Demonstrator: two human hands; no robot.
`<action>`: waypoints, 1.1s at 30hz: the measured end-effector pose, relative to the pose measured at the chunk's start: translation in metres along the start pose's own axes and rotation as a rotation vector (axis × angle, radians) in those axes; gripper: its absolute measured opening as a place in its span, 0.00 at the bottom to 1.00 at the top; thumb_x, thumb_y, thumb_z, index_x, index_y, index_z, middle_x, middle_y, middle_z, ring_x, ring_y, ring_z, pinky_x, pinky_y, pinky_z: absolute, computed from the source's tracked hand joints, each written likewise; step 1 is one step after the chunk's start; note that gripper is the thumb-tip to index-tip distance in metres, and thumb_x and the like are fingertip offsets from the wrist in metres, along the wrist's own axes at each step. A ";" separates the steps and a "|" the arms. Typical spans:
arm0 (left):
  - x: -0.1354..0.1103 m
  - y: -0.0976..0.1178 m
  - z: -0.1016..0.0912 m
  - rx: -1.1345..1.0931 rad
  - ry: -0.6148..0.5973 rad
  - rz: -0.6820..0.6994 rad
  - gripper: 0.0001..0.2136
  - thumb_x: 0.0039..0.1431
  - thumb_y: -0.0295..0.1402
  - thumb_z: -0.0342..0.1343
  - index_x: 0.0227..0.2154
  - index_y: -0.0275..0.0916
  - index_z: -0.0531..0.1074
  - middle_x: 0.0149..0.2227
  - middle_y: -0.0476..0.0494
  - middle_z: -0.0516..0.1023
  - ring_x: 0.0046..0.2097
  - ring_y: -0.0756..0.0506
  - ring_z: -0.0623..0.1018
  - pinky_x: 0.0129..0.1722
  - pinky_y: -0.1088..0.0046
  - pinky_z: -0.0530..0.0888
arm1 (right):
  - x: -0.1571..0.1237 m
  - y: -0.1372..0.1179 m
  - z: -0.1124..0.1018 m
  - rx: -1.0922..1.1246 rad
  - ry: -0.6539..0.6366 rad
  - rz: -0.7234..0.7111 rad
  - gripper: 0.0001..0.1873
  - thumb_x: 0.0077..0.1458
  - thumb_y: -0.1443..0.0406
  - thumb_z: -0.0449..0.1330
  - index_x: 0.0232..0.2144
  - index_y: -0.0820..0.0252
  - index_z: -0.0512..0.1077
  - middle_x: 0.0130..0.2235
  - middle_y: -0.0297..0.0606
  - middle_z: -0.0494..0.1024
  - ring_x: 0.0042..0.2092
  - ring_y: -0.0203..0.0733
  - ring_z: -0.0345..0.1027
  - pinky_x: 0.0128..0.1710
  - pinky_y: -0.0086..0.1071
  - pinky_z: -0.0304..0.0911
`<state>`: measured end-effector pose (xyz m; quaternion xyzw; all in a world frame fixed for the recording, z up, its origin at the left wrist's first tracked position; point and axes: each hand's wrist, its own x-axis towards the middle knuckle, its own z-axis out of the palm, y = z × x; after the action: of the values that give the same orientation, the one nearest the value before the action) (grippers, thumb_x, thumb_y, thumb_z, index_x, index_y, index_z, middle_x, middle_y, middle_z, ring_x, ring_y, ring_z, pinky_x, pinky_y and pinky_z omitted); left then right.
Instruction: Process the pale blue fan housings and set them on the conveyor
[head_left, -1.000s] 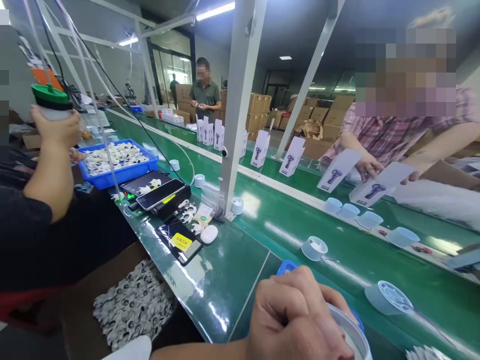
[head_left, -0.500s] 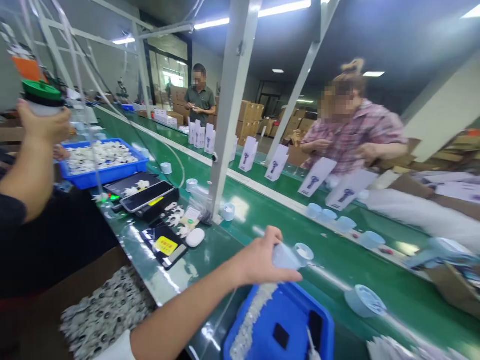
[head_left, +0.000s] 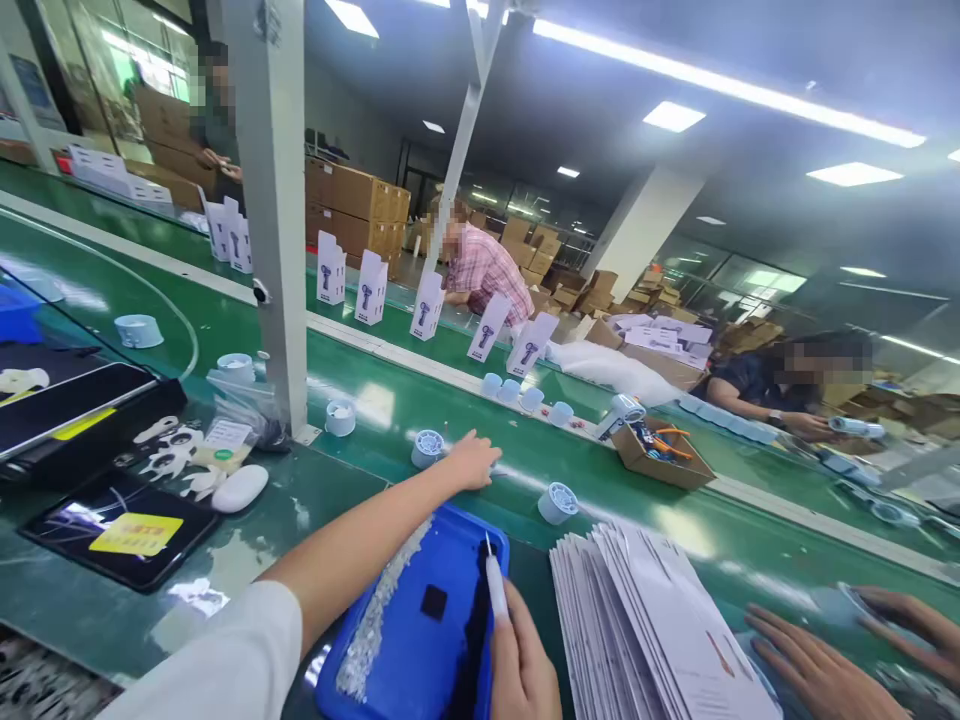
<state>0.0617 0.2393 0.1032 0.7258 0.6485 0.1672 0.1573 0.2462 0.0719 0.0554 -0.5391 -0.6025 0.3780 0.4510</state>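
Note:
My left hand reaches out over the green conveyor belt, its fingers loosely stretched, with no object visible in it. Close to its wrist stands a round light-blue plastic cup-shaped part, ribbed inside; a similar light-blue part is farther right. At the bottom, my right hand grips a white-handled tool with a thin pointed tip, pointing upward. The tool is over the right side of a blue tray. Small clear pieces line the tray's left side, and a black square lies in its middle.
A stack of white printed cartons lies right of the tray, beside a co-worker's hands. A white post rises left of centre. Phone-like devices and a white oval object lie left. Other people work across the belt.
The view has swung right. My left hand no longer shows the light-blue part it was holding. My right hand has come into view with the pointed tool.

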 end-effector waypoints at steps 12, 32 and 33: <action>-0.140 0.011 -0.083 -0.200 0.382 -0.074 0.18 0.58 0.39 0.57 0.50 0.42 0.68 0.49 0.43 0.71 0.46 0.42 0.75 0.45 0.68 0.71 | 0.071 -0.001 0.042 0.124 -0.209 -0.180 0.23 0.59 0.45 0.53 0.38 0.59 0.68 0.31 0.39 0.74 0.32 0.46 0.70 0.34 0.39 0.66; -0.265 -0.038 -0.046 -0.313 0.431 -0.633 0.21 0.56 0.52 0.55 0.48 0.48 0.69 0.51 0.47 0.71 0.51 0.40 0.73 0.41 0.71 0.73 | 0.070 0.004 0.042 0.150 -0.248 -0.150 0.20 0.60 0.46 0.55 0.35 0.57 0.67 0.28 0.34 0.72 0.29 0.42 0.69 0.31 0.35 0.65; -0.265 -0.038 -0.045 -0.311 0.432 -0.619 0.20 0.56 0.51 0.56 0.48 0.48 0.69 0.51 0.47 0.71 0.51 0.40 0.73 0.42 0.71 0.73 | 0.070 0.005 0.042 0.145 -0.258 -0.151 0.20 0.60 0.46 0.55 0.35 0.57 0.67 0.28 0.33 0.71 0.28 0.41 0.68 0.30 0.35 0.65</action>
<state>-0.0195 -0.0190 0.1167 0.4122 0.8214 0.3567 0.1679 0.2067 0.1427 0.0476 -0.4054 -0.6654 0.4515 0.4348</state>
